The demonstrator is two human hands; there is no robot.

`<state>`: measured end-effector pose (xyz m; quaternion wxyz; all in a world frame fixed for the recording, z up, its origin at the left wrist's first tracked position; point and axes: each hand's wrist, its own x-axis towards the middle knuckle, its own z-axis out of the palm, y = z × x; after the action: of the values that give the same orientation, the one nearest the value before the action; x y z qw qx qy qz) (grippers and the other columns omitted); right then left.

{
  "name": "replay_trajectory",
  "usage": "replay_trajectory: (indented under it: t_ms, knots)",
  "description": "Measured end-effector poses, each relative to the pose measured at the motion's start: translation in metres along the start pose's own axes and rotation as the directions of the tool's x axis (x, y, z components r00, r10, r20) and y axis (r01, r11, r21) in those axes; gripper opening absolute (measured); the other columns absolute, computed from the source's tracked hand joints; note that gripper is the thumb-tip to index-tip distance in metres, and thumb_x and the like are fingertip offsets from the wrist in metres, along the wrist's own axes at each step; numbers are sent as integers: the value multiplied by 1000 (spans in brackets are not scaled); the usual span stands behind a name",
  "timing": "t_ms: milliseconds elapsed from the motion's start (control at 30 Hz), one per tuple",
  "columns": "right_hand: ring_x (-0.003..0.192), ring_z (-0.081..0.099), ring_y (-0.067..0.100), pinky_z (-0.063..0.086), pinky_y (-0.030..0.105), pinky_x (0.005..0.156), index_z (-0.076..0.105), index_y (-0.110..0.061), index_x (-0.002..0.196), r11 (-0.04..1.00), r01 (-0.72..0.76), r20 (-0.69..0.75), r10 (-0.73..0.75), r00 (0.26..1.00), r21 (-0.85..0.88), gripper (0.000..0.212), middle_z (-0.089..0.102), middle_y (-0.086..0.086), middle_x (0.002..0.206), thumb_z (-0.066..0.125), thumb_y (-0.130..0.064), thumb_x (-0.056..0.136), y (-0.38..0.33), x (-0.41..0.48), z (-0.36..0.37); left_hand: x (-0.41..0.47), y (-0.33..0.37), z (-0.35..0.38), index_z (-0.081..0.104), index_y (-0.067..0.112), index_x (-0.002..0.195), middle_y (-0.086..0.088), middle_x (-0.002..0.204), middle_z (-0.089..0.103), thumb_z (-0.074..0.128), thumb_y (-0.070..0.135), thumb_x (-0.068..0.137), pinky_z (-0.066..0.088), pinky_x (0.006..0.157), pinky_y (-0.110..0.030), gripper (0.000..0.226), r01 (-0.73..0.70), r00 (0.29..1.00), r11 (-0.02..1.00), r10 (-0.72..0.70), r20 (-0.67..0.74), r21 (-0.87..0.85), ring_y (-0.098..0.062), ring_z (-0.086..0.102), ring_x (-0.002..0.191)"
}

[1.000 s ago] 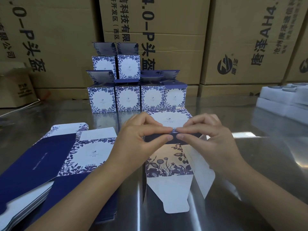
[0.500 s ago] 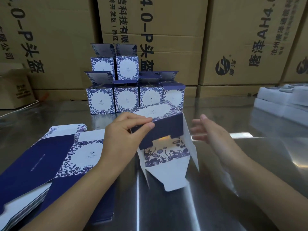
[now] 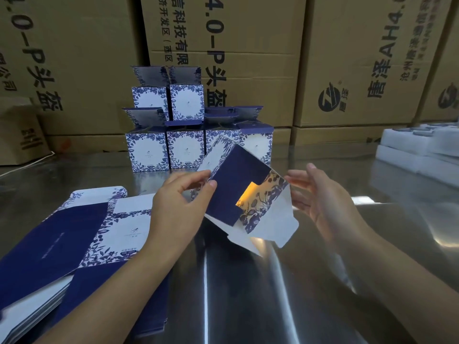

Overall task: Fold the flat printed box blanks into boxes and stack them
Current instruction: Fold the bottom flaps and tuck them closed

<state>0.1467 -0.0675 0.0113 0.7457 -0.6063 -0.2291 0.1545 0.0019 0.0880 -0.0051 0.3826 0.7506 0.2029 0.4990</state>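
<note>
The half-formed box (image 3: pixel 234 192) is held tilted in the air above the steel table (image 3: pixel 248 294), just in front of the stack of finished boxes (image 3: pixel 185 145), with its navy panel facing the camera and its open end turned down and to the right. The white flaps (image 3: pixel 269 224) at that end hang loose and unfolded, and light shows through the gap beside the floral panel. The left hand (image 3: pixel 178 207) pinches the box's upper-left edge between thumb and fingertips. The right hand (image 3: pixel 323 197) is spread, fingers straight, just beside the right-hand flap; whether it touches the flap cannot be told. The step in hand looks to be closing this open end. To do it well, the left hand's pinch should likely stay near a corner crease so the sleeve holds square rather than collapsing flat. The right hand would fold the small side flaps in first, then bring the large tongued flap over and tuck it along its score line, pressing with flat fingers so the printed card does not buckle. A skewed sleeve would probably make the tongue jam or tear. In front and to the left of the stack lies the pile of flat blanks (image 3: pixel 74 239). Behind the stack rise brown cartons (image 3: pixel 248 45), and white foam trays (image 3: pixel 417 150) sit well to its right.
</note>
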Motion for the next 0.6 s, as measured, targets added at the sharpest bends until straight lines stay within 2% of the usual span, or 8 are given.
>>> replay_trajectory:
  t_ms: [67,133,200,300,400,467,533,600]
  knots:
    - [83,67,16,48,31,77,69,-15,93,1000,22,19,-22,1000,13,37,74,2,89,37,-32,101,1,0,-3,-1,-1,1,67,37,101,14,99,67,70,25,83,48,81,-18,22,50,998,999,-50,43,11,8,60,85]
    - [82,67,17,47,33,82,71,-17,90,999,47,23,-47,999,4,38,75,2,88,38,-31,101,1,0,-5,-3,-2,3,65,44,100,17,90,70,71,27,81,50,78,-23,26,90,992,995,-94,83,48,5,63,78]
    - [84,69,14,46,31,81,71,-19,91,998,62,27,-61,998,-11,37,75,-2,89,38,-32,101,2,-1,-4,-3,-5,5,68,39,107,15,90,72,70,28,81,54,80,-30,27,108,987,991,-116,112,78,-4,65,75]
    - [82,69,6,45,24,72,70,-19,97,997,76,52,-75,996,-25,32,75,-5,89,39,-29,100,2,-4,-2,-3,-8,5,67,29,116,15,101,71,66,25,84,54,88,-39,32,81,988,992,-93,124,99,-7,66,89]
    - [76,68,6,50,18,64,70,-16,94,994,107,61,-108,992,17,27,74,-5,84,44,-20,97,0,-4,-1,-2,-8,4,64,34,118,20,96,70,61,27,89,54,84,-40,31,60,993,993,-69,93,100,-8,66,85]
    - [70,67,5,50,15,58,70,-17,92,991,133,83,-134,987,20,24,73,-5,80,46,-14,95,-1,-5,-1,-4,-6,3,62,41,117,21,89,69,52,38,91,54,80,-37,28,44,996,995,-50,71,90,-9,64,80]
    - [66,66,4,50,16,58,70,-18,92,987,160,114,-158,981,-5,25,74,-4,79,46,-10,93,0,-5,-2,-5,-5,2,61,45,116,23,94,67,40,48,87,51,82,-34,36,23,998,995,-28,57,97,-7,62,88]
    - [68,66,4,50,20,64,70,-20,92,985,168,142,-161,977,-43,27,74,-4,83,46,-7,92,1,-6,-2,-6,-3,2,61,47,111,25,111,62,33,48,86,45,91,-28,38,-10,999,996,5,53,93,5,55,104]
